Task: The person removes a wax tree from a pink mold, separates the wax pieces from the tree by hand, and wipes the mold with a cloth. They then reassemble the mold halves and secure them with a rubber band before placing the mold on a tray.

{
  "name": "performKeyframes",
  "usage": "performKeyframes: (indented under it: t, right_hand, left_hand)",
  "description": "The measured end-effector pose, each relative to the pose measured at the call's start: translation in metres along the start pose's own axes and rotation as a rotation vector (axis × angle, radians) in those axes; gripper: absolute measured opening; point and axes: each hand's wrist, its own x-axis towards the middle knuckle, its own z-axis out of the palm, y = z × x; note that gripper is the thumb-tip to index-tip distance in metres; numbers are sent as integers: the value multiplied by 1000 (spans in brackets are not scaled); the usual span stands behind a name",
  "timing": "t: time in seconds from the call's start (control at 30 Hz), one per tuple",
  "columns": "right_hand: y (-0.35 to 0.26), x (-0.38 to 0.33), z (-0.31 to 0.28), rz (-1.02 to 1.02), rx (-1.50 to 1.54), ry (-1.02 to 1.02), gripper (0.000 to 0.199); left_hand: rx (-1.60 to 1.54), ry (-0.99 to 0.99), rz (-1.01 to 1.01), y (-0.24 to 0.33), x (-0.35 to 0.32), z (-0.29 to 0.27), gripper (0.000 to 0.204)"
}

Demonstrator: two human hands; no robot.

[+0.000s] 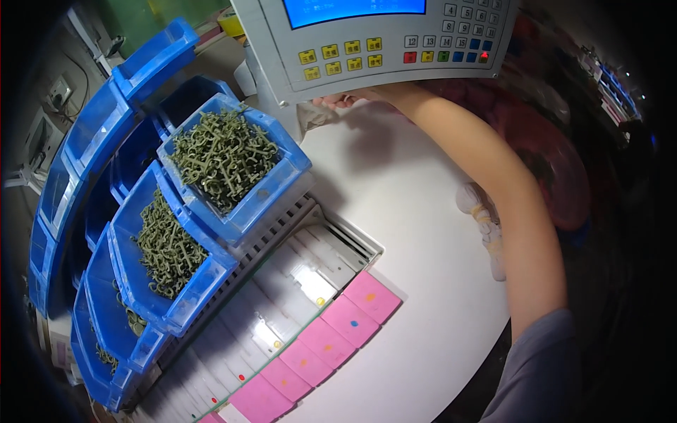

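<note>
Here's the right arm, bare below a grey-blue fabric sleeve, coming up the right side and stretching across the smooth white tabletop. At the end of it, the right hand is tucked beneath the lower edge of the pale grey control panel with a bright blue screen and coloured square buttons. Only some fingers peek out, close to a pale, crumpled piece of material; whether they touch it, grip anything or lie loose, I can't tell from here. The left hand is nowhere in sight. So the step in hand looks to me like a reach under or behind that panel, which stands at the far side of the tabletop. And over on the left, the open blue plastic bin nearest the panel is heaped with small dark-green hooked pieces; a second open blue plastic bin sits just beside it, loaded with similar ones, neither within the hand's touch. In front of them runs a row of square pink cards. As I judge it, the next move calls for careful fingers, working half hidden, and a wrist kept clear of the panel's edge.
</note>
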Motion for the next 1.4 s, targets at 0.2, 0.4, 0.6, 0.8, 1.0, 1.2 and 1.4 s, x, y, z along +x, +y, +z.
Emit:
performKeyframes:
  t: [0.2, 0.4, 0.6, 0.8, 1.0, 1.2, 1.4]
  right_hand:
    - [-2, -9, 8, 213, -310, -9, 24]
    - [-28, -67, 60, 304, -381, 27, 42]
    - [-99, -162, 152, -17, -232, -164, 36]
    - [-156, -227, 264, -391, -264, -205, 49]
    - [-181, -250, 342, -401, -152, -245, 51]
    - [-194, -264, 377, -261, -267, -417, 55]
    - [-214, -258, 390, 481, 394, -346, 30]
  left_hand:
    - [-19, 6, -8, 2, -8, -7, 73]
    - [-46, 27, -15, 4, -25, -26, 73]
    - [-200, -10, -30, 30, -60, -60, 73]
    - [-131, -756, 37, 82, -60, 15, 70]
    - [-191, -794, 92, 91, -68, 12, 66]
    - [-340, -712, -87, 94, -76, -25, 63]
    - [-489, -866, -206, 92, -70, -53, 52]
